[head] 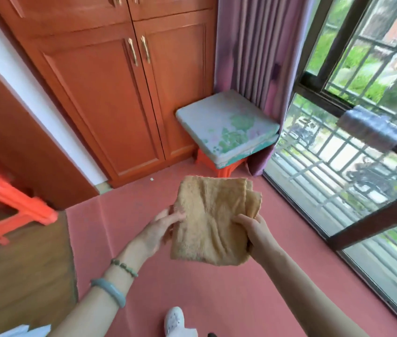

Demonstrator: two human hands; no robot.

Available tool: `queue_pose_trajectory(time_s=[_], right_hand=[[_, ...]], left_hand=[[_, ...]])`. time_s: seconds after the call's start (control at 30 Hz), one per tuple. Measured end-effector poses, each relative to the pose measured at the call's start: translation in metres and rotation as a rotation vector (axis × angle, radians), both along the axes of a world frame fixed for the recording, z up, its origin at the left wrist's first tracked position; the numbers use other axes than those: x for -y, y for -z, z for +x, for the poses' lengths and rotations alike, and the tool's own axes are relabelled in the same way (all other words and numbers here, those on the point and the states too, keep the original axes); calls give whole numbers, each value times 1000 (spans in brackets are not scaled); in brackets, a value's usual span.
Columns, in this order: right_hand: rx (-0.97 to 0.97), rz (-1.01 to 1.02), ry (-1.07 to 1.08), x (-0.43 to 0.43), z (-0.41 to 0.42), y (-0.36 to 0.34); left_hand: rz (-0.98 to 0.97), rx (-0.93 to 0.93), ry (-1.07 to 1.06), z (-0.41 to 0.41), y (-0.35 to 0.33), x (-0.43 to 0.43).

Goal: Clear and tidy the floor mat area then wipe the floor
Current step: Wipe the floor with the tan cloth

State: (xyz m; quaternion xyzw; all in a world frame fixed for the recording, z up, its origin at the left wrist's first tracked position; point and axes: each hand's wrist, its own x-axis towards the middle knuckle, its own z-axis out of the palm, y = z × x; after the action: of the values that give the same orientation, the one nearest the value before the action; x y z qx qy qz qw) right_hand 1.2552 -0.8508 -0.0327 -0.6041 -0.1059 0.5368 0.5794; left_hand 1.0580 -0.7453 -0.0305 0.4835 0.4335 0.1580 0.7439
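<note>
The step in hand appears to be preparing the cloth [211, 218] for wiping. The tan cloth is held in the air above the pink floor mat [253, 288], roughly centred in the view, folded into several layers with loose edges showing at its upper right. To do this step well, square the layers so that 1 flat face points down, keep the loose edges tucked inward, and lower the pad flat onto the floor before applying pressure; a bunched pad would likely smear rather than wipe. The left hand [161, 227] reaches in from the lower left, fingers extended and pinching the cloth's left edge, wrist nearly straight, with 2 bracelets on the forearm. The right hand [253, 229] comes from the lower right, closed around the cloth's right edge, knuckles up. Both hands are therefore occupied by the cloth. A cushioned stool [226, 127] stands in the corner beside the curtain [260, 57], well apart from the hands.
</note>
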Motion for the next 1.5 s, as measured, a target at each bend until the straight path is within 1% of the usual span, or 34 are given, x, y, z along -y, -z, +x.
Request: queue_pose_trajectory(time_s=[0.17, 0.33, 0.5, 0.7, 0.83, 0.93, 1.07, 1.33, 1.43, 1.5], right_hand=[[-30, 56, 120, -68, -23, -14], [-49, 56, 167, -127, -26, -17], [-50, 43, 222, -196, -2, -7], [-27, 22, 293, -300, 56, 15], [-35, 28, 317, -368, 98, 17], [-16, 7, 338, -407, 128, 16], [-32, -13, 398, -452, 166, 23], [-58, -105, 593, -550, 230, 70], [-15, -115, 677, -593, 248, 82], [46, -126, 716, -619, 262, 85]], left_hand=[[64, 51, 99, -12, -19, -85], [49, 92, 30, -4, -17, -150], [42, 84, 32, 25, -3, -223], [92, 20, 95, 90, 4, -339], [104, -16, 151, 141, 4, -417], [95, -1, 194, 175, 4, -459], [63, -45, 259, 217, 12, -514], [51, -92, 549, 320, 40, -646], [43, -130, 666, 360, 55, -699], [33, -160, 697, 385, 63, -729]])
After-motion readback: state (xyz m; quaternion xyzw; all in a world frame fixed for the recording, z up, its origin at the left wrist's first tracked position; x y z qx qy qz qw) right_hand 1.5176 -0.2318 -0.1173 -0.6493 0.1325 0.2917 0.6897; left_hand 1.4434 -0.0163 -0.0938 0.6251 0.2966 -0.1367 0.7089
